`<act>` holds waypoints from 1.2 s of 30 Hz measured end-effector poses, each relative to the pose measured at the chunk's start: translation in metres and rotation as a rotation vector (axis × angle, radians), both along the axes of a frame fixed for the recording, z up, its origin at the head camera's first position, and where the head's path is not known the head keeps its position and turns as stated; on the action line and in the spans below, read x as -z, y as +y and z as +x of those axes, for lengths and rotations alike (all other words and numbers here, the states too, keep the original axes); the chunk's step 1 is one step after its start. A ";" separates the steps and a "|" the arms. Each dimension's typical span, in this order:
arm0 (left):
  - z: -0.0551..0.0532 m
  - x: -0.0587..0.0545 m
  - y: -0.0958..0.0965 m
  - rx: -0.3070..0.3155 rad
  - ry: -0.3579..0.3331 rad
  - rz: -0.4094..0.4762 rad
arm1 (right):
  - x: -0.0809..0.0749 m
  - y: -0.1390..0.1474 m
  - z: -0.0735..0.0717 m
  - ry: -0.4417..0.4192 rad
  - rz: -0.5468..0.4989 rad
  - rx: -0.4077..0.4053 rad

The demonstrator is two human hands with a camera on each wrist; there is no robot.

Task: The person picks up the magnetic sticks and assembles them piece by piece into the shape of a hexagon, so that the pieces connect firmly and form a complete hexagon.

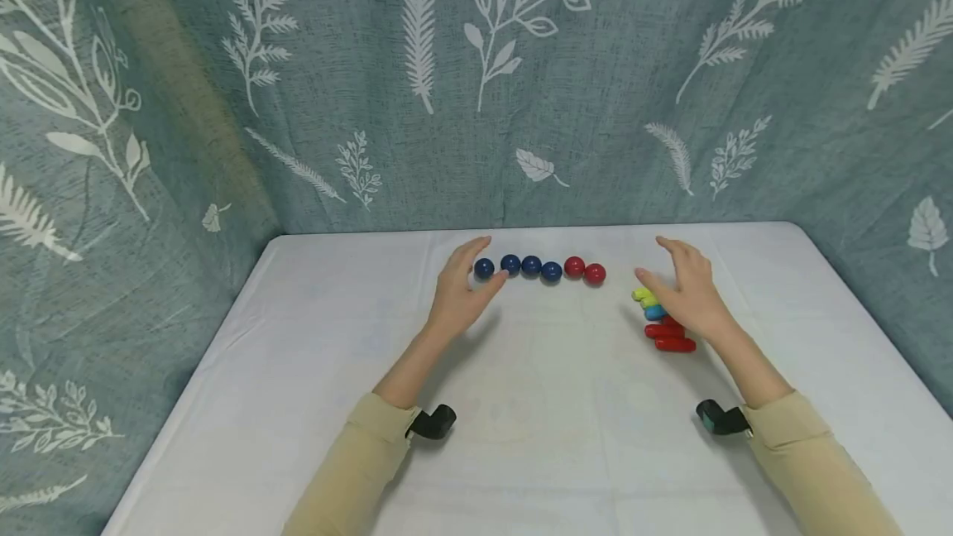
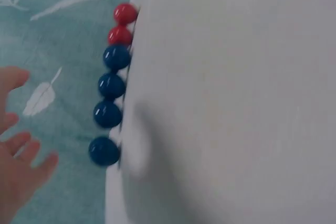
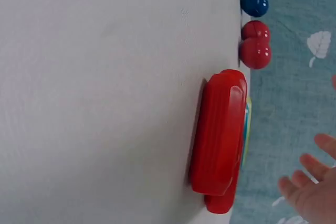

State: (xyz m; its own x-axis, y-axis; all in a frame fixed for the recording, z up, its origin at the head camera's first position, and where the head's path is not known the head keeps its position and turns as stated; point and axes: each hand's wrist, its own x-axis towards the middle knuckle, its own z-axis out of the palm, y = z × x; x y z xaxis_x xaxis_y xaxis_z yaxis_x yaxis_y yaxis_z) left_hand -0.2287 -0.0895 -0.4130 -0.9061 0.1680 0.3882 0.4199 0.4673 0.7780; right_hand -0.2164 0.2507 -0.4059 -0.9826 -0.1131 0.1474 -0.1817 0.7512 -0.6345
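Observation:
A row of glossy balls lies near the table's far edge: several dark blue balls on the left and two red balls on the right. My left hand hovers by the leftmost blue ball, fingers spread, apart from it. To the right of the row lies a small group of oblong plastic pieces: yellow-green ones, a blue one and red ones. Over this group is my right hand, fingers spread and holding nothing; it partly hides the pieces. Their exact kind cannot be told.
A white cloth covers the table. Behind and beside it hangs a blue-green curtain with white leaf prints. Black devices are strapped at both wrists, below beige sleeves.

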 end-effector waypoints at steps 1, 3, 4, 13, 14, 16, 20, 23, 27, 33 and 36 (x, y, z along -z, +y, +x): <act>0.000 0.001 0.004 0.025 -0.006 0.056 | 0.000 0.001 -0.001 0.000 -0.012 0.000; 0.000 0.002 0.011 0.067 -0.031 0.154 | -0.001 0.003 -0.002 -0.004 -0.038 0.003; -0.001 0.003 0.015 0.081 -0.055 0.188 | 0.000 0.004 -0.002 -0.013 -0.053 0.006; -0.004 0.008 0.052 0.150 -0.232 0.236 | 0.007 0.026 -0.005 -0.147 -0.114 0.020; -0.005 0.009 0.056 0.155 -0.242 0.236 | 0.008 0.028 -0.005 -0.166 -0.116 0.021; -0.007 0.011 0.064 0.160 -0.256 0.229 | 0.009 0.032 -0.007 -0.204 -0.110 0.018; -0.012 0.016 0.078 0.166 -0.273 0.224 | 0.011 0.038 -0.011 -0.299 -0.115 0.002; -0.015 0.021 0.088 0.161 -0.283 0.201 | 0.014 0.043 -0.014 -0.353 -0.132 -0.020; -0.020 0.026 0.100 0.167 -0.290 0.185 | 0.020 0.049 -0.016 -0.381 -0.166 -0.053; -0.027 0.032 0.113 0.180 -0.276 0.192 | 0.024 0.053 -0.018 -0.405 -0.181 -0.069; -0.029 0.032 0.117 0.179 -0.237 0.147 | 0.026 0.054 -0.019 -0.409 -0.188 -0.078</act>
